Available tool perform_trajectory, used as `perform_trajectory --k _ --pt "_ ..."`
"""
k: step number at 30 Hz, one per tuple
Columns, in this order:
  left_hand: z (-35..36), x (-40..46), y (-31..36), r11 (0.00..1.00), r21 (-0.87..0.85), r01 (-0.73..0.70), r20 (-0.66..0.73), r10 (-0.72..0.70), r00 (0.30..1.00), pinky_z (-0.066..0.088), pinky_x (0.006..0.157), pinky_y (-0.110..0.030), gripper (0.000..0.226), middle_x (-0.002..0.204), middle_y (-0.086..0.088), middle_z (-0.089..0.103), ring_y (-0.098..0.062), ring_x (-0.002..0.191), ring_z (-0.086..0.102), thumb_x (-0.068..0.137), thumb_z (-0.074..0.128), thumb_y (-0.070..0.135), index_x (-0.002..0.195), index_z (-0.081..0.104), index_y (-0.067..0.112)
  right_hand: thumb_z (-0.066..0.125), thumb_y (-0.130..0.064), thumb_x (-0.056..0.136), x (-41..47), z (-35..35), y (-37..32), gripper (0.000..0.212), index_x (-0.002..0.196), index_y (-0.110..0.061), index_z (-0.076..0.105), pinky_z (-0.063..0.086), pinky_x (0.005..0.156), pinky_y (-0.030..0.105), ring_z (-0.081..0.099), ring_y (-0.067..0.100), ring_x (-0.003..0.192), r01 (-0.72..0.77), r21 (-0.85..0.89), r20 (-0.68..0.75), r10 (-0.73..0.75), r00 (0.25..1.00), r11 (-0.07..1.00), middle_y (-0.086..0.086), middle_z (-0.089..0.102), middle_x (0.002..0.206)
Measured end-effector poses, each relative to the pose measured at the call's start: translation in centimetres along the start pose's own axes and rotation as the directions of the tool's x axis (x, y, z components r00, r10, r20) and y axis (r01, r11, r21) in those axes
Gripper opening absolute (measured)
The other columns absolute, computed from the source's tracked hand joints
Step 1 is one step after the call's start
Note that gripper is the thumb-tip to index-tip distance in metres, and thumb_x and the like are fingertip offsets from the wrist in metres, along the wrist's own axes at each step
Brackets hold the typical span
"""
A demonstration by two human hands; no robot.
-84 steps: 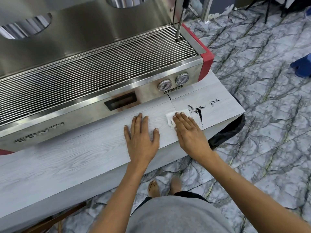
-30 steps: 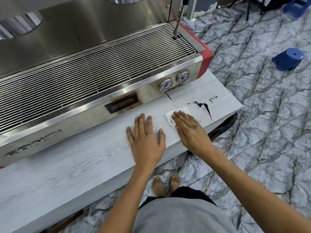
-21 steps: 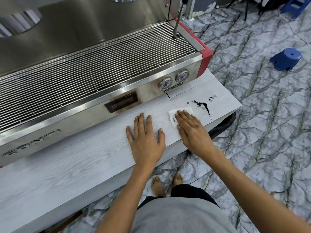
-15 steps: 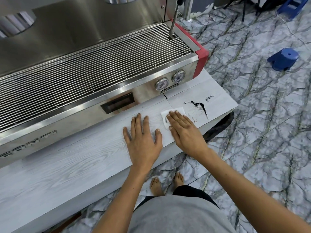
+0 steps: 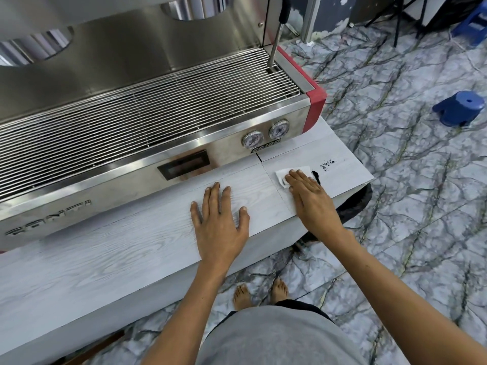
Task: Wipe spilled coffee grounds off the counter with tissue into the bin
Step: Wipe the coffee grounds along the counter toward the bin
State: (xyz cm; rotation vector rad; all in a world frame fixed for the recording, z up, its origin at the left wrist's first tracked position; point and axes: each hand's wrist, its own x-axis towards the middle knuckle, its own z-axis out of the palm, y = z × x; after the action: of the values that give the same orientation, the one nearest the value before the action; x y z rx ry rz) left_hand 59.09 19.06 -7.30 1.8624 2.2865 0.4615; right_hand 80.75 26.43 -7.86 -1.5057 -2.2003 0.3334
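A white tissue [image 5: 286, 172] lies flat on the pale wood-grain counter [image 5: 118, 248], pressed down under the fingers of my right hand [image 5: 311, 198]. Dark coffee grounds [image 5: 326, 164] sit in a small patch to the right of the tissue, and a thin dark line of grounds [image 5: 315, 176] runs along my fingers' right side. My left hand [image 5: 218, 219] rests flat on the counter, fingers spread, holding nothing. A black bin bag [image 5: 354, 204] shows below the counter's right front edge.
A steel espresso machine [image 5: 147, 114] with a red end panel fills the back of the counter; its steam wand [image 5: 278, 30] hangs at the right. A blue plastic stool [image 5: 459, 108] stands on the marble-pattern floor. My bare feet [image 5: 261, 293] are below the counter edge.
My right hand has slid the tissue to the right against the grounds, gathering the long streak into a tight line beside my fingers. My left hand stays flat in place.
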Motion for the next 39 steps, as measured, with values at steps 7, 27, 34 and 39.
perform_trajectory --k 7,27,34,39 --pt "-0.3 -0.1 0.3 1.000 -0.005 0.010 0.003 -0.010 1.000 0.006 0.123 -0.052 0.064 0.163 -0.001 0.023 -0.018 0.152 0.013 0.095 0.028 0.053 0.149 0.035 0.020 0.033 -0.022 0.099 -0.1 -0.5 -2.0 0.042 0.131 -0.003 0.055 0.033 0.113 0.041 0.043 0.026 0.134 0.095 0.074 -0.011 -0.095 0.995 0.993 0.014 0.053 0.138" --pt "0.0 0.5 1.1 0.990 -0.119 0.080 -0.020 -0.083 0.996 0.005 0.122 -0.054 0.058 0.160 0.000 0.029 -0.018 0.151 0.016 0.092 0.039 0.049 0.143 0.043 0.020 0.033 -0.024 0.100 0.8 0.8 0.0 0.045 0.138 -0.006 0.049 0.031 0.114 0.045 0.036 0.024 0.139 0.081 -0.065 0.024 -0.080 0.997 0.995 0.011 0.046 0.145" --pt "0.1 1.2 2.6 0.988 -0.138 0.074 -0.001 -0.075 0.997 0.003 0.121 -0.056 0.059 0.160 0.001 0.030 -0.018 0.151 0.014 0.091 0.038 0.048 0.143 0.043 0.021 0.037 -0.020 0.100 0.7 0.2 1.1 0.041 0.136 -0.005 0.051 0.031 0.114 0.043 0.037 0.023 0.138 0.089 -0.061 -0.001 -0.089 0.996 0.994 0.011 0.048 0.144" --pt "0.5 1.7 3.9 0.986 -0.153 0.062 0.011 -0.061 0.998 0.000 0.122 -0.054 0.058 0.160 0.002 0.029 -0.018 0.151 0.014 0.091 0.041 0.046 0.143 0.044 0.021 0.037 -0.020 0.099 0.9 -0.6 2.5 0.041 0.135 -0.005 0.052 0.032 0.113 0.043 0.039 0.024 0.137 0.095 -0.062 -0.011 -0.096 0.995 0.994 0.012 0.049 0.142"
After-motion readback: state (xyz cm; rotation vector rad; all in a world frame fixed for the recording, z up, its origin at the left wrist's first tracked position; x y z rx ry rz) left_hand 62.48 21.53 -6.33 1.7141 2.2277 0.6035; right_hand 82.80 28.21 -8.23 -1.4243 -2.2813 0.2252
